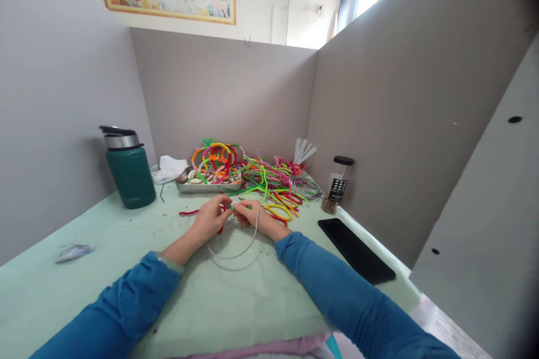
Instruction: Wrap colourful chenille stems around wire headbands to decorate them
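Observation:
Over the middle of the table, my left hand (213,216) and my right hand (255,216) face each other with fingertips pinched close together. A thin grey wire (236,258) bends in an open loop below them, one end running up to each hand. Between the fingertips are small bits of green and white; their kind is too small to tell. A red fuzzy pipe cleaner (188,213) lies by my left hand, partly hidden behind it. Yellow and red pipe cleaners (281,212) lie just beyond my right hand.
A metal tray (206,188) holds shell-like pieces and colourful pipe-cleaner hoops. Beside it are a pipe-cleaner pile (265,176) and coiled grey wire (305,187). A green bottle (130,174) stands left; a clear jar (336,185) and black phone (356,249) are right. Grey partitions surround the table.

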{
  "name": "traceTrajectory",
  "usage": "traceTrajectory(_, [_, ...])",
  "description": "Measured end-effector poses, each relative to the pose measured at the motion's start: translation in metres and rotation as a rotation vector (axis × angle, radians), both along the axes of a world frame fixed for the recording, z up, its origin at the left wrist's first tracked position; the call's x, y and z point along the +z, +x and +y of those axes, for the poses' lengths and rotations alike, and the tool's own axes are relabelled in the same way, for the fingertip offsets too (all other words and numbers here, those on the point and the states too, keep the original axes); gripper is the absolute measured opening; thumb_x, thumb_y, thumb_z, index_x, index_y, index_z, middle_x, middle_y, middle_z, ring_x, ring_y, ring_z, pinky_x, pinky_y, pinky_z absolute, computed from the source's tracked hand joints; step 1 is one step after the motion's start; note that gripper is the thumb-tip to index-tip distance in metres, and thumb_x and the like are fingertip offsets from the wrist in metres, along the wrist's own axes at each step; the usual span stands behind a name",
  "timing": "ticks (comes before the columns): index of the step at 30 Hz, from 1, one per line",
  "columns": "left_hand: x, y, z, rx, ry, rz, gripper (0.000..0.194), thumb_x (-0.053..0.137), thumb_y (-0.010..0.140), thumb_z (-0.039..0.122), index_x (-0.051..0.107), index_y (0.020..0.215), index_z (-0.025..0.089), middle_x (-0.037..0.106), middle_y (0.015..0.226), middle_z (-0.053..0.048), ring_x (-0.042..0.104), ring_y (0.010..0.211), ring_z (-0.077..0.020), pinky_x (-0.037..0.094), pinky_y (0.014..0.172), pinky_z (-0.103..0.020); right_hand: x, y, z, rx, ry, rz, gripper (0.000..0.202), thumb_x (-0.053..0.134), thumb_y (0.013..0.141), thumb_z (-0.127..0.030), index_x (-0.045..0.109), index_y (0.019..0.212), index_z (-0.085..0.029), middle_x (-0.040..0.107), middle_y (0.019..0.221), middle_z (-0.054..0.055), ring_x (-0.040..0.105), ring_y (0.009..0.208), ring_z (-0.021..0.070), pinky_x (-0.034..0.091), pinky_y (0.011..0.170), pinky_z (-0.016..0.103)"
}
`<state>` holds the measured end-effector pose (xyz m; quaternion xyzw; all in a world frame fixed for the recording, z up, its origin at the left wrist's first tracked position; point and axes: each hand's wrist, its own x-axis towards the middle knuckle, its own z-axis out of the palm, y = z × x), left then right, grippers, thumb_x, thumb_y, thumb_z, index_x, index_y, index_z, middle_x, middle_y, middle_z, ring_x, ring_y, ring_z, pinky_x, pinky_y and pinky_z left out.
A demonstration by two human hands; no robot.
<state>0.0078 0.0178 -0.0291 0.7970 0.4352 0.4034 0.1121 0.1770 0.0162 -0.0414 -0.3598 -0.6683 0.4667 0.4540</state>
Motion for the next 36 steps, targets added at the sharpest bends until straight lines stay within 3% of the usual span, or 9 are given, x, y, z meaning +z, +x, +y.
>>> traceTrajectory(5, [-0.0002,-0.0006,0.0004,0.004,0.076,0.042,0.013,0.055,0.077,0.028,0.060,0.082,0.018,0.062,0.078,-0.001,0.051,0.061,-0.0118,0.039,0.060,-0.024,0.0004,-0.0002,-0.0002,0.000,-0.016,0.003,0.041,0.058,0.076,-0.053,0.055,0.065,-0.013,0.049,0.052,-0.002,0.044,0.046,0.0069,0.034,0.043,0.019])
traceTrajectory(9, [0.0001,-0.0016,0.0009,-0.004,0.103,0.047,0.015,0.054,0.078,0.028,0.063,0.081,0.017,0.061,0.086,-0.003,0.051,0.060,-0.0106,0.040,0.061,-0.024,0.0029,-0.0002,-0.0023,-0.013,-0.020,-0.012,0.042,0.058,0.077,-0.053,0.055,0.065,-0.013,0.048,0.051,-0.003,0.044,0.045,0.0067,0.033,0.043,0.019])
traceTrajectory(25, [-0.0026,-0.0035,0.0056,-0.058,0.090,0.073,0.023,0.053,0.080,0.028,0.073,0.082,0.019,0.066,0.090,-0.005,0.061,0.076,-0.0145,0.044,0.071,-0.025,0.0006,-0.0002,0.0004,-0.026,-0.019,-0.019,0.039,0.058,0.078,-0.049,0.056,0.064,-0.013,0.049,0.049,-0.002,0.044,0.044,0.0072,0.032,0.042,0.019])
traceTrajectory(31, [0.0009,-0.0033,0.0021,-0.087,0.053,0.100,0.023,0.050,0.080,0.027,0.071,0.080,0.018,0.068,0.085,-0.005,0.060,0.076,-0.0146,0.042,0.071,-0.024,-0.0004,-0.0001,0.0011,-0.023,-0.011,-0.023,0.038,0.058,0.078,-0.048,0.055,0.062,-0.014,0.049,0.049,-0.002,0.044,0.044,0.0075,0.033,0.042,0.020])
traceTrajectory(36, [0.0023,-0.0024,0.0005,-0.032,-0.012,0.117,0.024,0.049,0.079,0.029,0.070,0.080,0.017,0.069,0.079,-0.003,0.059,0.071,-0.0146,0.040,0.066,-0.023,-0.0003,0.0002,0.0009,-0.018,-0.007,-0.036,0.037,0.057,0.079,-0.048,0.055,0.063,-0.015,0.049,0.049,-0.002,0.044,0.044,0.0077,0.032,0.042,0.020])
